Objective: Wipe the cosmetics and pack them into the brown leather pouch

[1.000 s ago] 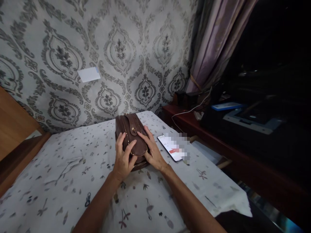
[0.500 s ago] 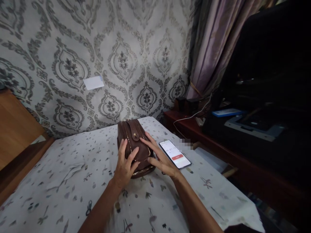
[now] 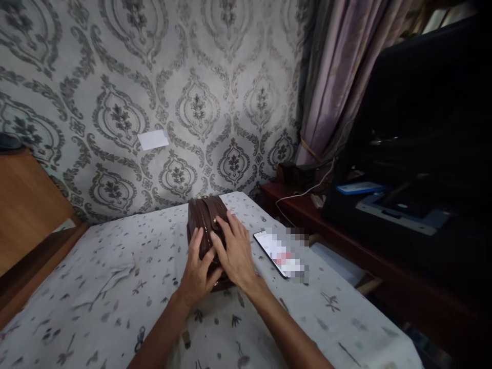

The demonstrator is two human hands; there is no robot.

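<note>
The right hand [image 3: 239,259] has just shifted inward: from the right edge of the brown handbag [image 3: 197,211] it has moved over the front, its thumb now lying across the middle and its fingers beside the gold stud [image 3: 215,221] on the strap tab [image 3: 211,207]. The left hand [image 3: 195,279] stays at the bag's left side, near the gold zip [image 3: 206,237]. Both are open, fingers parted and slightly bent, touching the leather without closing around anything. With the right hand there, much of the front panel is hidden, and whether the tab is fastened cannot be told. Contact seems to have passed from the bag's edge to the area around its closure.

The handbag remains on the tabletop, on a white patterned cloth [image 3: 154,256], near the wallpapered wall [image 3: 230,118]. A phone [image 3: 268,247] lies flat to its right, apart from the right hand.
</note>
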